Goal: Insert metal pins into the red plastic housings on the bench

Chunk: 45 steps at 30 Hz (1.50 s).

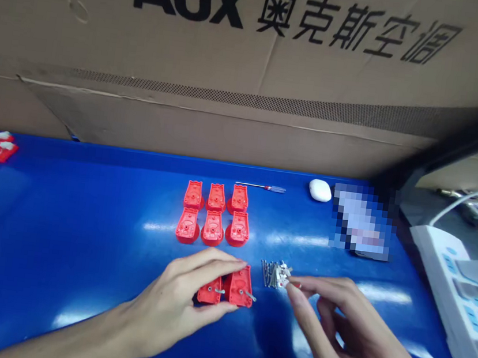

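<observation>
Gripping two probably light, stiff cups (236,288) by opposite edges, a sound hold, left of the pins (268,274) with our left hand (177,287), we pinch our right hand (359,339) narrowly beside the pins, its contents unclear.

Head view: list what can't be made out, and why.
All in the head view:
- Whether the right hand holds a piece: too small, against the pile.
- Count of metal pins: blurred, overlapping.
- Upper part of the left held red housing: behind the left hand.
- Pixelated object: identity masked.
- Red-and-white parts: cut by the left edge.
</observation>
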{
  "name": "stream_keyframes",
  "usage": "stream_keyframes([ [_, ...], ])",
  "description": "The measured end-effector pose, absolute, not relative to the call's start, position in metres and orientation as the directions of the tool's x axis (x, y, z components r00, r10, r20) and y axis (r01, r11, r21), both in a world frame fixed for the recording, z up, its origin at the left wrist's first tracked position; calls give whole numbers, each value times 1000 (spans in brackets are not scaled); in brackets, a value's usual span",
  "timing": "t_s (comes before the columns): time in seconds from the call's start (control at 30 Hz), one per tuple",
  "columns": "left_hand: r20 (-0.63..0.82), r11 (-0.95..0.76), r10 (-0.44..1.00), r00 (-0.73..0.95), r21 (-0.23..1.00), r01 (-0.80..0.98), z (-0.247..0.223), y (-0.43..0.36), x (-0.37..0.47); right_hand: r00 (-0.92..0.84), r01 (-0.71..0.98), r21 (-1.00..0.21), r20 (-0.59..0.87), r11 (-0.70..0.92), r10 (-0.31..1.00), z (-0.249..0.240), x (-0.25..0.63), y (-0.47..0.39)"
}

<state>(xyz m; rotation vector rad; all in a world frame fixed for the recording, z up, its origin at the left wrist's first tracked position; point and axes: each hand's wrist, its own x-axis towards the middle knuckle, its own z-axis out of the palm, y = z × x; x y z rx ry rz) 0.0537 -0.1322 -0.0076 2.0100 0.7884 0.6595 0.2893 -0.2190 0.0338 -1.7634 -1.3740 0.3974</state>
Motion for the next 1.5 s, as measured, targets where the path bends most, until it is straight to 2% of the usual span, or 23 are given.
stream_keyframes([
  [0.23,167,-444,738,654,850,284,-7,-134,53,460,531,-795,-20,-292,888,8,324,-219],
  [0.53,154,-443,733,663,848,292,-6,-132,53,475,416,-830,-150,-371,867,-3,335,-221],
  [1.2,149,-440,732,664,848,295,-6,-133,52,498,447,-786,-178,-427,849,-7,340,-218],
  [1.5,156,-444,729,666,848,288,-8,-132,52,499,466,-791,-136,-397,856,-3,341,-220],
])
